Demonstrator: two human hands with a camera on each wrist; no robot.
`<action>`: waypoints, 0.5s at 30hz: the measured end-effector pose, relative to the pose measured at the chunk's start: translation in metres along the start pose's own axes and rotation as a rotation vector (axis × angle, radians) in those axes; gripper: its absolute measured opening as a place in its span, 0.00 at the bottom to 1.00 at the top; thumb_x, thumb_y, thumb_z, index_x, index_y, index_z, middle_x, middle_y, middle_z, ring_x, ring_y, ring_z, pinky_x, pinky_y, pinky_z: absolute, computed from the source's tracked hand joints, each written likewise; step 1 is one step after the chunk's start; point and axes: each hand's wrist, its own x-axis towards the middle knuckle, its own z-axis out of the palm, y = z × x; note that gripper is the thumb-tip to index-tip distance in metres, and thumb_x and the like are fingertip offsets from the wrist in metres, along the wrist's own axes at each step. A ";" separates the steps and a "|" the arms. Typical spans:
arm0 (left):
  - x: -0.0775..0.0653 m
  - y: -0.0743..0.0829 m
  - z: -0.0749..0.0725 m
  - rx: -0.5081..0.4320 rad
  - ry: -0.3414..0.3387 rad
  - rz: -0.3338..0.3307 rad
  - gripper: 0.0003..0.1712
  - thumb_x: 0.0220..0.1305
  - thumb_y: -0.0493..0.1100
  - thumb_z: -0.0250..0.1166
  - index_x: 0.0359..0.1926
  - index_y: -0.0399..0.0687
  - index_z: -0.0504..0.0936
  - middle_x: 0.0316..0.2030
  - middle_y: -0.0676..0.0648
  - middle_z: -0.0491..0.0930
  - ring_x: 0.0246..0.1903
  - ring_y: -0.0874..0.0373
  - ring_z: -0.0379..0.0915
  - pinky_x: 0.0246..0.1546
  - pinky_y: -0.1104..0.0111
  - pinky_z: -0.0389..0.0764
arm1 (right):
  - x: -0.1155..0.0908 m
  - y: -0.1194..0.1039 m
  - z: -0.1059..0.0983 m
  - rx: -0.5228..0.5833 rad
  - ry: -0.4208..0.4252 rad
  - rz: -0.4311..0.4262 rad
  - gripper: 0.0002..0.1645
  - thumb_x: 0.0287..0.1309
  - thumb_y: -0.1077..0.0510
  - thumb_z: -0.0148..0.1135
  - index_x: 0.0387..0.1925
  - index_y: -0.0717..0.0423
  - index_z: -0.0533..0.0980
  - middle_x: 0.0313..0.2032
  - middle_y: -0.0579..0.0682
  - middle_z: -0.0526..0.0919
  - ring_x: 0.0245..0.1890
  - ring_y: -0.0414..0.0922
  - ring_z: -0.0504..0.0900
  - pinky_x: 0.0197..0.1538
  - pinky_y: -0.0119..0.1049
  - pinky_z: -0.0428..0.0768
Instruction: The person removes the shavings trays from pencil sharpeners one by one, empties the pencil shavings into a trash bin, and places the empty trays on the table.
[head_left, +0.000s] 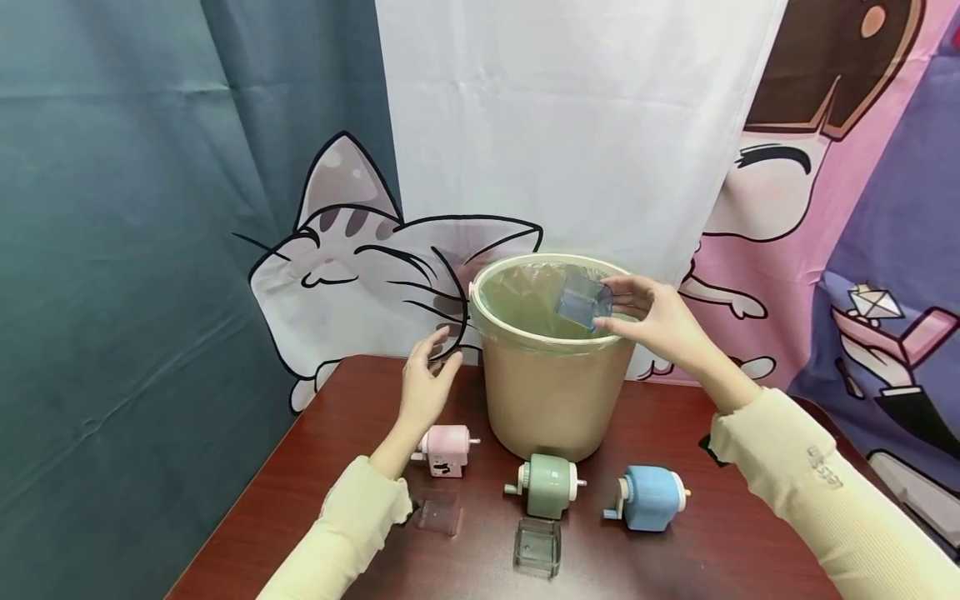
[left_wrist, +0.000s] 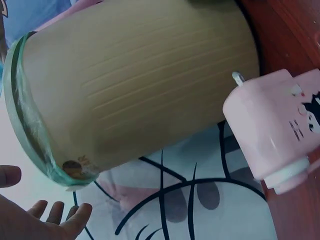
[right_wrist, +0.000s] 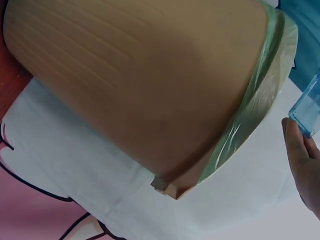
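Note:
My right hand (head_left: 660,312) pinches a clear blue shavings drawer (head_left: 579,302) between thumb and fingers, tilted over the mouth of a tan trash bin (head_left: 555,392) lined with a thin green bag. In the right wrist view the drawer (right_wrist: 309,107) shows partly at the frame's edge, beyond the bin's rim. To the left of the bin, my left hand (head_left: 425,379) hovers with fingers loosely bent and nothing in them. Below it stands a pink pencil sharpener (head_left: 448,450). A blue sharpener (head_left: 649,497) stands front right of the bin.
A green sharpener (head_left: 549,486) stands directly before the bin, with a clear grey-green drawer (head_left: 537,547) in front of it. A clear pinkish drawer (head_left: 439,514) lies near my left sleeve. Printed cartoon curtains (head_left: 570,125) hang behind the reddish-brown table (head_left: 300,475).

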 end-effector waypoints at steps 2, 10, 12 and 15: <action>-0.004 0.000 -0.005 -0.004 -0.001 0.003 0.24 0.61 0.35 0.61 0.59 0.38 0.73 0.54 0.35 0.74 0.56 0.42 0.70 0.56 0.50 0.72 | -0.008 0.000 -0.001 0.000 0.005 -0.004 0.30 0.50 0.64 0.67 0.56 0.67 0.70 0.52 0.64 0.77 0.41 0.21 0.74 0.47 0.15 0.73; -0.023 -0.009 -0.023 0.014 -0.024 -0.002 0.25 0.61 0.33 0.61 0.60 0.36 0.72 0.55 0.35 0.73 0.57 0.41 0.70 0.58 0.51 0.71 | -0.043 0.008 0.003 0.056 0.052 -0.077 0.30 0.47 0.69 0.68 0.54 0.67 0.70 0.50 0.54 0.77 0.42 0.22 0.77 0.45 0.20 0.77; -0.029 -0.013 -0.027 0.034 -0.026 0.001 0.24 0.61 0.33 0.61 0.59 0.36 0.72 0.55 0.35 0.73 0.57 0.40 0.70 0.57 0.51 0.71 | -0.053 0.012 0.005 0.044 0.048 -0.074 0.31 0.47 0.68 0.68 0.55 0.66 0.70 0.50 0.54 0.78 0.43 0.21 0.77 0.44 0.19 0.77; -0.039 -0.023 -0.033 0.071 -0.044 -0.002 0.24 0.62 0.34 0.61 0.59 0.35 0.72 0.54 0.35 0.74 0.56 0.41 0.70 0.56 0.51 0.72 | -0.070 0.018 0.009 0.025 0.037 -0.062 0.31 0.46 0.67 0.70 0.55 0.65 0.70 0.50 0.63 0.78 0.43 0.21 0.77 0.43 0.18 0.77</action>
